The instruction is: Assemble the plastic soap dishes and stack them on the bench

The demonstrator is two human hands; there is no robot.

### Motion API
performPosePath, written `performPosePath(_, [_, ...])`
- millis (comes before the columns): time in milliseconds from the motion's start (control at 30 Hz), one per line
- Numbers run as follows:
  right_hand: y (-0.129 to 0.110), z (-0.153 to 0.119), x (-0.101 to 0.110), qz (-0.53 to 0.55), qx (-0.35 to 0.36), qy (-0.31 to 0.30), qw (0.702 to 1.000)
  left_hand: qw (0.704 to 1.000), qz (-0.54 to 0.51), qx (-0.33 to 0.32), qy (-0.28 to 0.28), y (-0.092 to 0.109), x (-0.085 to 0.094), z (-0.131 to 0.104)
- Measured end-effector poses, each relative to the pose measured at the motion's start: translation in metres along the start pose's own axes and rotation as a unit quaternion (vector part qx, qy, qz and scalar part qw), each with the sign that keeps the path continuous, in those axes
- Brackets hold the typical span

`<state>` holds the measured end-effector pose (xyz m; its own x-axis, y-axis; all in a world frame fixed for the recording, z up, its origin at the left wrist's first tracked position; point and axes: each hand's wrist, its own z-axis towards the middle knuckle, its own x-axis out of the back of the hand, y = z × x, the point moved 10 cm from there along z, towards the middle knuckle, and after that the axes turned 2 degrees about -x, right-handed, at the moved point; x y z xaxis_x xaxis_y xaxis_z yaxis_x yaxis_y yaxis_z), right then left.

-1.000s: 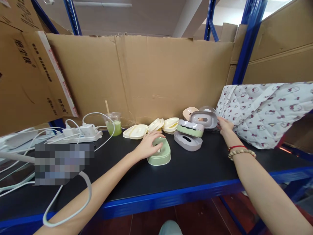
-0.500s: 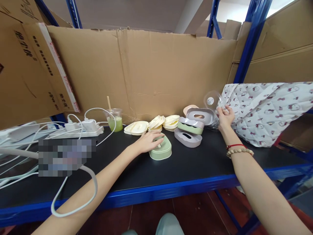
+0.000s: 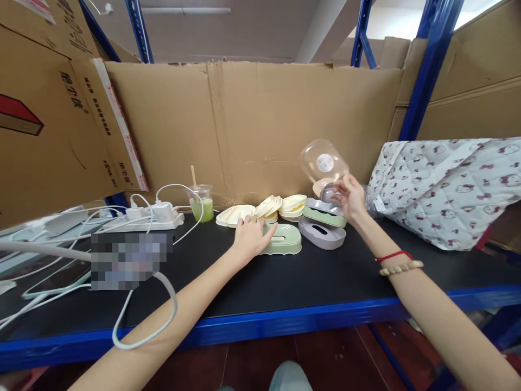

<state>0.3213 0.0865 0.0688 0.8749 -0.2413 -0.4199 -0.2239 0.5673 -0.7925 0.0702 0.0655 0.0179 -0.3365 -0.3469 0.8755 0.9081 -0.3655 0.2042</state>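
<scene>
In my right hand [image 3: 350, 196] is a clear plastic cover [image 3: 313, 155] with a round white label, raised above the shelf and pinched at its lower right edge. My left hand [image 3: 250, 237] is open, its thumb stretched over a pale green oval piece [image 3: 287, 239] with a slot in it. Its fingertips reach the cream-coloured pieces [image 3: 236, 214] behind, though contact is hard to make out. To the right of the green piece lie a grey slotted oval piece [image 3: 323, 234] and another green piece [image 3: 324, 218]. A peach piece [image 3: 319, 187] is partly hidden behind the cover.
A quilted patterned bag [image 3: 443, 190] stands at the right. A plastic cup of green drink [image 3: 202, 205] with a straw is at the back left. Power strips [image 3: 163, 217] and white cables [image 3: 122, 336] cover the left side. Cardboard [image 3: 260, 119] walls the back.
My right hand has moved left from beside the bag, bringing the clear cover out. The green piece has turned from pointing forward to lying crosswise beside my left hand.
</scene>
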Motion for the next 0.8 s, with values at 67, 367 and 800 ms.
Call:
performPosePath(67, [0.016, -0.014, -0.028, -0.018, -0.055, -0.084, 0.995, 0.998, -0.055, 0.036, 0.006, -0.01, 0.003, 0.002])
performPosePath(367, [0.094, -0.083, -0.073, -0.156, -0.293, -0.261, 0.906, 0.909, -0.399, 0.107, 0.055, -0.05, 0.004, 0.02])
performPosePath(800, [0.062, -0.069, -0.081, -0.446, 0.065, -0.312, 0.836, 0.966, -0.255, 0.018, -0.051, -0.024, -0.02, 0.02])
